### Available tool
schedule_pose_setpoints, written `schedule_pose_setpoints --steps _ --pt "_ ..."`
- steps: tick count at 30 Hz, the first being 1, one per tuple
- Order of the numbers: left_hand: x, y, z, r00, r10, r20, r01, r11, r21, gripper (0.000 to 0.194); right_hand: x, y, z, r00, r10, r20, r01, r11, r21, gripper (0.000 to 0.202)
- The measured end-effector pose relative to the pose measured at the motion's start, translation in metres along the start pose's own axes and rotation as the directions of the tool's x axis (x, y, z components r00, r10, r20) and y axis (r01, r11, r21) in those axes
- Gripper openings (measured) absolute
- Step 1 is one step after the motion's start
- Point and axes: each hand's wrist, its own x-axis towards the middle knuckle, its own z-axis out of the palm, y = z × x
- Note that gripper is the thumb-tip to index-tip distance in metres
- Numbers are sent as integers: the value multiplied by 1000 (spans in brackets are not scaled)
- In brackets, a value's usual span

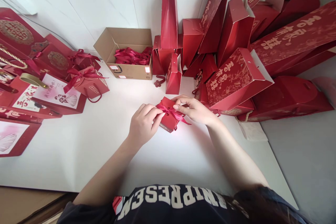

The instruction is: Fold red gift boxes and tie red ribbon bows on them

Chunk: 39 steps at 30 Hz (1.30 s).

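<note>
A small red gift box (168, 123) sits on the white table in front of me, with a red ribbon (172, 111) tied in a bow across its top. My left hand (146, 120) pinches the ribbon between thumb and fingertips at the bow's left side. On the other side, my right hand (193, 109) has its thumb and fingers closed at the bow's upper right, by the box edge. One ribbon tail hangs loose toward the lower right.
Behind the box stands an open cardboard box (133, 72) holding red ribbons (133, 56). Red gift bags (236, 77) crowd the right and back. Finished-looking red boxes (90, 84) with bows and bags fill the left. A flower-shaped red tag (158, 83) lies near the cardboard box.
</note>
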Motion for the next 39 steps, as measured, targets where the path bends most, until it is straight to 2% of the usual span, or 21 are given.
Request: schedule_pose_setpoints --steps 4,6,12,15,16,20,23,28,33,39 --pt "2 5 -4 975 -190 119 204 971 -121 15 0 3 1 1000 0 3 0 1000 -4 37" --pt "4 6 -6 957 -240 165 264 954 -142 21 1 4 1 1000 -12 4 12 1000 -7 38" --pt "7 4 -10 937 -255 239 296 942 -157 26 1 2 0 999 -31 25 31 999 15 38" --pt "7 4 -11 928 -272 256 319 934 -160 27 -4 -5 -4 997 -58 40 58 998 3 22" --pt "7 4 -11 926 -278 257 326 931 -165 27 -6 -8 -5 995 -90 38 91 996 -14 18" --pt "7 4 -10 924 -290 248 339 922 -188 26 -11 -14 -9 956 -286 66 293 943 -156 25" --pt "7 5 -8 930 -281 236 329 923 -198 24 -10 -14 -6 938 -335 85 346 909 -234 25" --pt "6 5 -6 931 -293 217 337 920 -201 25 -6 -12 1 942 -333 31 330 907 -261 12" --pt "6 4 -5 934 -289 209 330 922 -204 27 -5 -10 4 954 -298 -19 283 924 -257 10" --pt "6 3 -5 933 -285 221 331 920 -211 27 -4 -8 4 981 -191 -27 186 975 -120 13"
